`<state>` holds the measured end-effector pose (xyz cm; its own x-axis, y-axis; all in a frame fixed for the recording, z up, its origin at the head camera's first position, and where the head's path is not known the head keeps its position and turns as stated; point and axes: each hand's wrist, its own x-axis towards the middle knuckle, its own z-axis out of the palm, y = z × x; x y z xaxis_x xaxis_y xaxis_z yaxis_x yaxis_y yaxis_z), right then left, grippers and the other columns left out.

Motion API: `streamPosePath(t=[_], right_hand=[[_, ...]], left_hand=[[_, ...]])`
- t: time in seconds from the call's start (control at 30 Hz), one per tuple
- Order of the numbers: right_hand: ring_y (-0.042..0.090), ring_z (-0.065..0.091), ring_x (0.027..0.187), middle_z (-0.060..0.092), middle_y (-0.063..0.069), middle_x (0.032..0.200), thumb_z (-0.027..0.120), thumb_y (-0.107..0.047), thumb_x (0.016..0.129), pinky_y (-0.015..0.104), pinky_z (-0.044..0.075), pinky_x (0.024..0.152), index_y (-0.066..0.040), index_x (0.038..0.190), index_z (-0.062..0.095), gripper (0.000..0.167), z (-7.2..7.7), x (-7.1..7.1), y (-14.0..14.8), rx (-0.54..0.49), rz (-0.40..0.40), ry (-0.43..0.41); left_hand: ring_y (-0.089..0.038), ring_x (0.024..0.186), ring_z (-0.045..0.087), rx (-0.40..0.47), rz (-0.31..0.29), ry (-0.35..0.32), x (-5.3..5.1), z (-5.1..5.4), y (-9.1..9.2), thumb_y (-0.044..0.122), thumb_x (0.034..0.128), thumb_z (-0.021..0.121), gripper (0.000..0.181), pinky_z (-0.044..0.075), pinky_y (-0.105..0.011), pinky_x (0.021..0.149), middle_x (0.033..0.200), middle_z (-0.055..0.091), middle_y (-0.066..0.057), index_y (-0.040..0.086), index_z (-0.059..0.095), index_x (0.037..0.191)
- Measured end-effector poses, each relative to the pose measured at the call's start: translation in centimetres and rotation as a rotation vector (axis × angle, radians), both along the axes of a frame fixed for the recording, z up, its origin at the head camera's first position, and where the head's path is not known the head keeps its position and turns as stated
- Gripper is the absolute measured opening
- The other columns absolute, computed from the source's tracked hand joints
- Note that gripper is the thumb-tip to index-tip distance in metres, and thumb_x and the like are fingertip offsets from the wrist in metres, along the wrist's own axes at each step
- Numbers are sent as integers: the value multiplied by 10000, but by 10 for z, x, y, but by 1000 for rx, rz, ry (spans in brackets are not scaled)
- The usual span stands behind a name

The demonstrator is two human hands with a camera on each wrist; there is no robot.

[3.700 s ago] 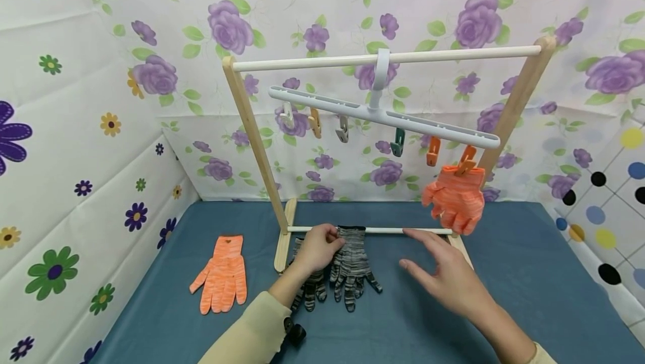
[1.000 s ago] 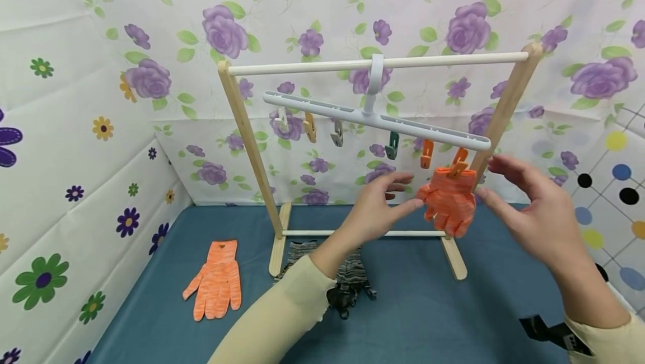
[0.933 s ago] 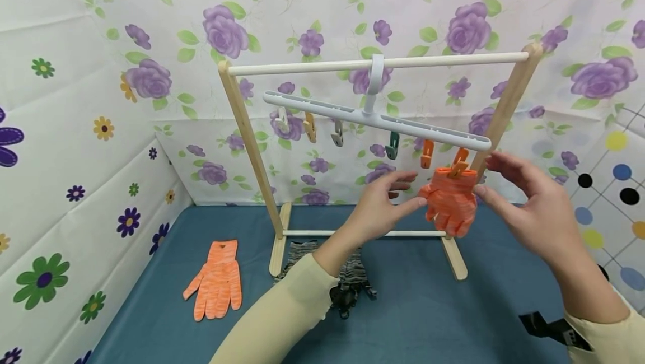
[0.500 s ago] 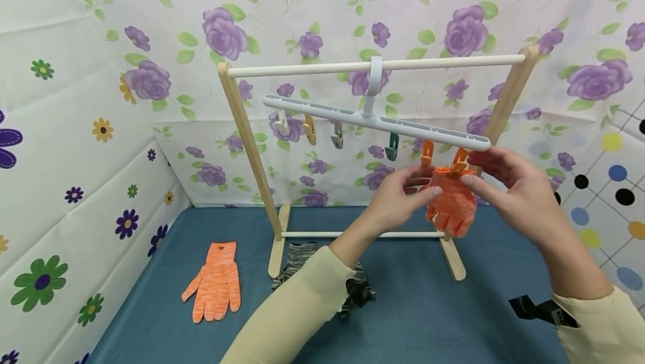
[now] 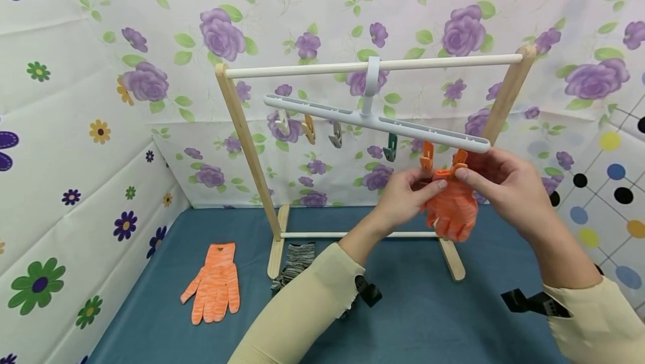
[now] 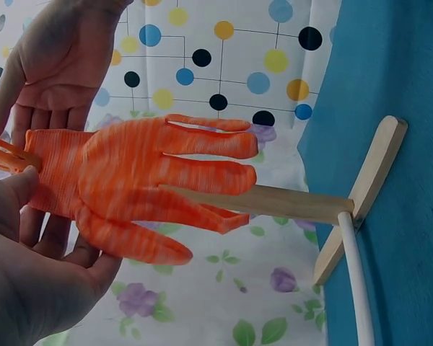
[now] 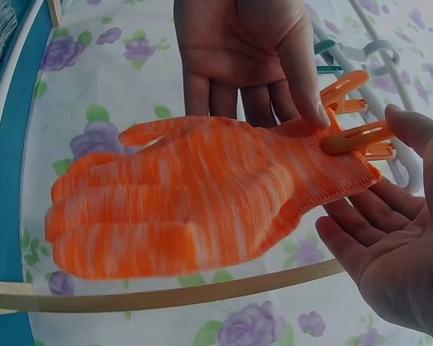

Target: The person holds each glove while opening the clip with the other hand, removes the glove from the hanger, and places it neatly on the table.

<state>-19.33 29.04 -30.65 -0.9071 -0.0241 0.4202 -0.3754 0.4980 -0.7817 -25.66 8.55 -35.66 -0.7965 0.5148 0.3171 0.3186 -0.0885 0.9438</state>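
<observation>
An orange knit glove [image 5: 455,207] hangs by its cuff from an orange clothespin [image 5: 459,161] near the right end of a pale grey hanger [image 5: 428,133]. My left hand [image 5: 403,196] pinches the cuff's left edge, thumb in front and fingers behind. My right hand [image 7: 404,252] has its thumb on that clothespin's handle and its fingers behind the cuff. A second orange clothespin [image 5: 426,157] hangs just above my left fingertips; whether it touches the cuff, I cannot tell. Another orange glove [image 5: 216,285] lies flat on the table. Grey-black knit gloves [image 5: 297,263] are partly hidden by my left sleeve.
The hanger hooks over the white top bar of a wooden rack [image 5: 242,140]. White [image 5: 282,122], yellow [image 5: 308,129], grey [image 5: 335,134] and green [image 5: 390,147] clothespins hang along it. A lower bar [image 5: 312,235] crosses near the blue tabletop [image 5: 418,319]. Floral cloth stands behind.
Both hands have left the grey-black gloves' area and risen to the hanging orange glove. In the last second they close in on its cuff, left hand from the left, right hand onto the clothespin.
</observation>
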Motion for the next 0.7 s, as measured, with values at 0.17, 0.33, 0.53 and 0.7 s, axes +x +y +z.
streamPosePath(t=[0.17, 0.33, 0.53, 0.7], right_hand=[[134, 688, 1065, 730, -28, 1208, 709, -150, 1046, 183, 554, 860, -34, 1418, 645, 395, 1, -1, -2, -157, 69, -41], [165, 705, 1033, 775, 53, 1157, 691, -37, 1035, 214, 569, 866, 79, 1356, 659, 343, 0, -3, -4, -405, 203, -23], [153, 714, 1021, 788, 44, 1112, 693, -18, 1028, 210, 571, 880, 87, 1318, 690, 309, -3, -5, -7, -504, 226, 2], [151, 695, 1071, 788, 32, 1118, 687, -26, 1034, 201, 557, 902, 70, 1305, 704, 289, -6, -5, -8, -537, 218, 12]], left_hand=[[-130, 891, 709, 17, -12, -5, 0, 0, 0, 213, 1068, 685, 278, 593, -250, 766, 1010, 758, -4, 16, 745, 1255], [-67, 899, 706, 30, -29, -12, 1, 1, -1, 191, 1073, 672, 274, 603, -269, 798, 1017, 753, 23, -3, 742, 1254], [-56, 891, 692, 29, -30, -5, 1, 1, -1, 185, 1072, 674, 268, 593, -250, 778, 1013, 744, 45, -4, 745, 1249], [-47, 885, 685, 17, -7, 8, 2, 1, -1, 187, 1062, 692, 254, 585, -235, 774, 997, 735, 70, 2, 755, 1224]])
